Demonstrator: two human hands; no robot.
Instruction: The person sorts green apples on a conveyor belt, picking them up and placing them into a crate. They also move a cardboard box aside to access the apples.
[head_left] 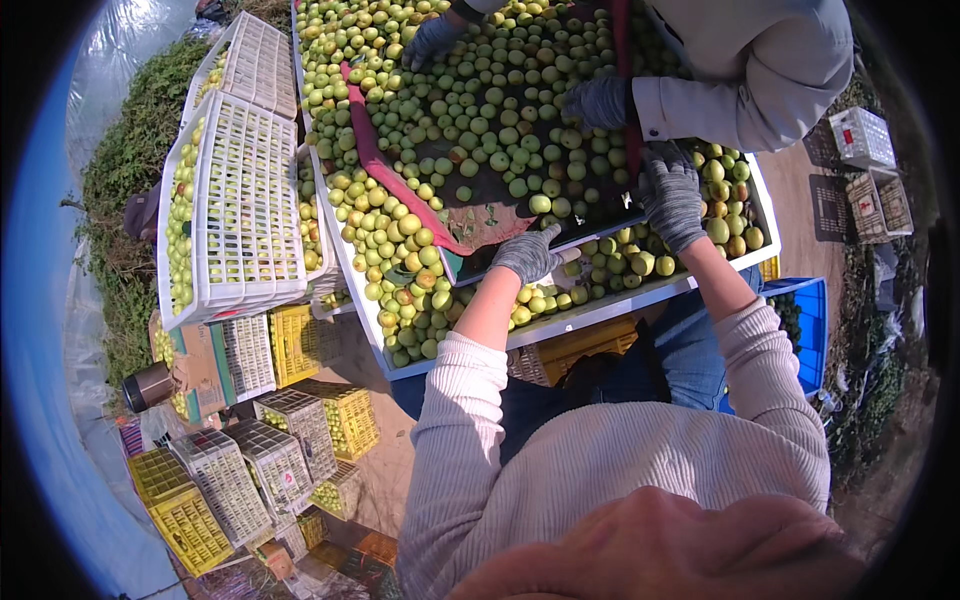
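Many small round yellow-green fruits (480,130), resembling green jujubes, cover a dark sheet and fill the white-rimmed bin (585,315) around it. My left hand (525,256), in a grey knit glove, is at the near edge of the dark sheet (600,195). Its thumb is above that edge and a pale fingertip below, closed on it. Farther right, my gloved right hand (672,198) lies with fingers stretched out over fruit beside the red strip, holding nothing I can see. A red cloth strip (375,150) borders the sheet's left side.
Opposite me, a person's gloved hands (597,103) reach over the fruit. White crates (250,200) of fruit stand at the left. Yellow crates (185,510) and more crates cover the lower-left ground. A blue crate (812,330) sits right; white crates (862,138) lie beyond.
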